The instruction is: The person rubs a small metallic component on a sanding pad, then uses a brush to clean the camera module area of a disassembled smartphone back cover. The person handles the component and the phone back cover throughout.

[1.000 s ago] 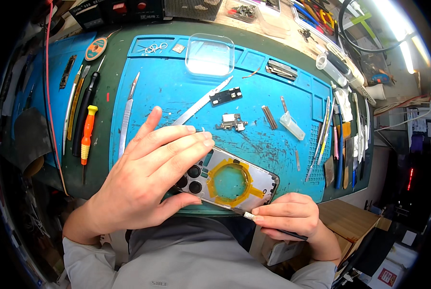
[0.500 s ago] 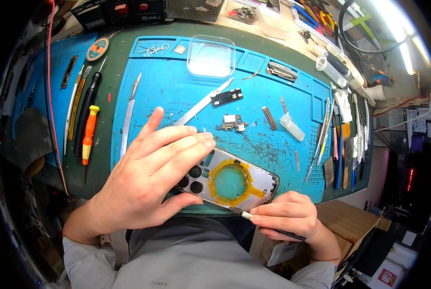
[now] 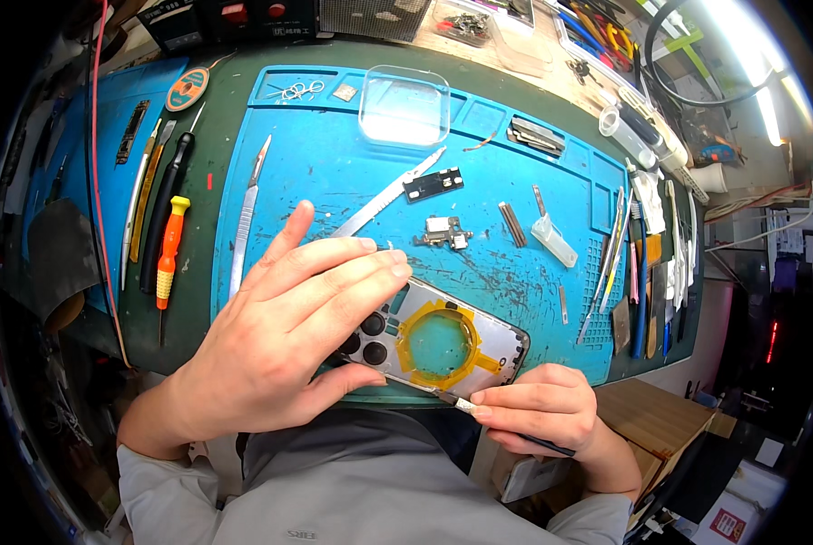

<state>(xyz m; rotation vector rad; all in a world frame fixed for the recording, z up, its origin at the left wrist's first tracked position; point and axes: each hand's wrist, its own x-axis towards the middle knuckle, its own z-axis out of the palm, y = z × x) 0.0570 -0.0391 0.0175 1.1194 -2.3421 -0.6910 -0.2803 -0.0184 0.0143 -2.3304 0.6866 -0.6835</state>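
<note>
Phone frame [image 3: 492, 343] lying along the surface's [image 3: 203, 238] near edge; long axis slanting, lens end pointing left and slightly farward. I'm gripping that end with my loosely spread left hand [image 3: 288, 338]; my right hand [image 3: 548, 406] is pinching a blade tool [image 3: 462, 403] against the near long side.

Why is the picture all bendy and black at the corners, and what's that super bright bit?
Head view: the fisheye lens bends straight edges, like the blue mat's, and leaves the corners black; head view, upper right: a strip lamp glares white; head view, lower middle: the phone frame looks fairly clear.
</note>
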